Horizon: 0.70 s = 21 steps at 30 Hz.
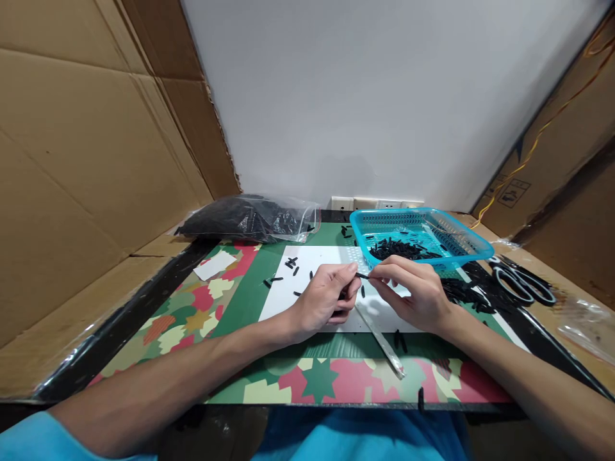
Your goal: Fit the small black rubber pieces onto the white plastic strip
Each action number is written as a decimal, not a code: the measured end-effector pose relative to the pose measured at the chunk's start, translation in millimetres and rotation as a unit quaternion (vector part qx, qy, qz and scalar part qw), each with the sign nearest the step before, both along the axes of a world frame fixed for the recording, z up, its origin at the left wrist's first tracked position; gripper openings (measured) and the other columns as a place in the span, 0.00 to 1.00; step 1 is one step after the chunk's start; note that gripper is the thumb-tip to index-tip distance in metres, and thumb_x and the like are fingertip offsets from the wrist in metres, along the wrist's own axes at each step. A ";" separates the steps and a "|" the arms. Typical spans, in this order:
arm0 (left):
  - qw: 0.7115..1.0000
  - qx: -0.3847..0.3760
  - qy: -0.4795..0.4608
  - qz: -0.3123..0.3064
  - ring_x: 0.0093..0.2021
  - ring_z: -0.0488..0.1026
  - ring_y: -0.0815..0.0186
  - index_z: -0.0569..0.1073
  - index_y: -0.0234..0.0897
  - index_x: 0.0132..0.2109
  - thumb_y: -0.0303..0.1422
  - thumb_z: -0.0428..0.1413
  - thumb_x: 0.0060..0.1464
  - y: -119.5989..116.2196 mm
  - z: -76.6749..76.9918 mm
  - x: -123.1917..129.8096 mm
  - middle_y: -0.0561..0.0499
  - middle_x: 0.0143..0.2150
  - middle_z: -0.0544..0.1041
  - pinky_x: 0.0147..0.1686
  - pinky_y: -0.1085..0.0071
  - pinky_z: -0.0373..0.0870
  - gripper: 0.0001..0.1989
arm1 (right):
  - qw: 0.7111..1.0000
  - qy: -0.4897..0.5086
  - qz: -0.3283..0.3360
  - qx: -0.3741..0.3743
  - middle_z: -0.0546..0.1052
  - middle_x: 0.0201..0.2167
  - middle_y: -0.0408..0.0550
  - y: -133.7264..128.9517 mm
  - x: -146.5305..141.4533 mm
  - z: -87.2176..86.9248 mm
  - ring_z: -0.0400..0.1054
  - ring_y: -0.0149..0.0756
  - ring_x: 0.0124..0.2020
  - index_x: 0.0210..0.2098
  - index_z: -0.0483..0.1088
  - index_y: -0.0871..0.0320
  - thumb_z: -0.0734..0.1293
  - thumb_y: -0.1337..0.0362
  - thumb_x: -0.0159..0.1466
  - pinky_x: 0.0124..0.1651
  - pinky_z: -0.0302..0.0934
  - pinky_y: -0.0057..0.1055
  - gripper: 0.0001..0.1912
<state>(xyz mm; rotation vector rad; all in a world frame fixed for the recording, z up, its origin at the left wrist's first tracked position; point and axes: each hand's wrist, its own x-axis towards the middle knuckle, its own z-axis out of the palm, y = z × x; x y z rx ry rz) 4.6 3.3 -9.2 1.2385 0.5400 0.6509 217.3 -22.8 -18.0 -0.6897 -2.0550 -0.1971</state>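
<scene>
Over a white sheet of paper (276, 301), my left hand (327, 298) is curled closed, thumb and forefinger pinching one end of a small black strip (362, 276). The thumb and fingertips of my right hand (418, 291) close on the strip's other end. Something dark shows under the left fingers, too hidden to name. Several short black pieces (291, 262) like the strip lie scattered on the paper around my hands. A thin, pale, flat stick (384, 346) slants across the paper's front edge, below and between the hands.
A blue plastic basket (461, 238) with a heap of black pieces stands behind my right hand. Beside it lie a dark pile (464, 291) and scissors (523, 282). A clear bag (240, 218) of black pieces rests at the back left. Cardboard walls (96, 121) flank the table.
</scene>
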 end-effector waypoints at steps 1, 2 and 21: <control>1.000 0.001 0.000 0.000 0.14 0.47 0.79 0.64 0.38 0.29 0.56 0.58 0.65 0.1 -0.2 -0.1 0.63 0.18 0.56 0.13 0.83 0.49 0.28 | 1.000 0.003 0.002 -0.005 0.79 0.33 0.47 -0.2 -0.5 -0.3 0.70 0.31 0.29 0.44 0.74 0.57 0.66 0.72 0.74 0.29 0.63 0.27 0.05; 1.000 0.000 0.001 0.001 0.14 0.47 0.79 0.64 0.38 0.29 0.56 0.58 0.65 0.1 -0.2 -0.2 0.63 0.18 0.56 0.13 0.83 0.49 0.28 | 1.000 0.007 0.004 -0.011 0.79 0.33 0.47 -0.5 -1.0 -0.3 0.70 0.31 0.29 0.44 0.74 0.57 0.66 0.72 0.74 0.29 0.63 0.28 0.05; 1.000 0.007 0.003 0.020 0.16 0.47 0.79 0.66 0.38 0.34 0.55 0.62 0.62 0.1 2.6 1.5 0.65 0.20 0.57 0.13 0.84 0.52 0.26 | 0.999 0.022 -0.021 0.026 0.82 0.38 0.51 -4.4 -2.9 3.4 0.77 0.35 0.34 0.47 0.74 0.56 0.69 0.74 0.72 0.33 0.69 0.30 0.08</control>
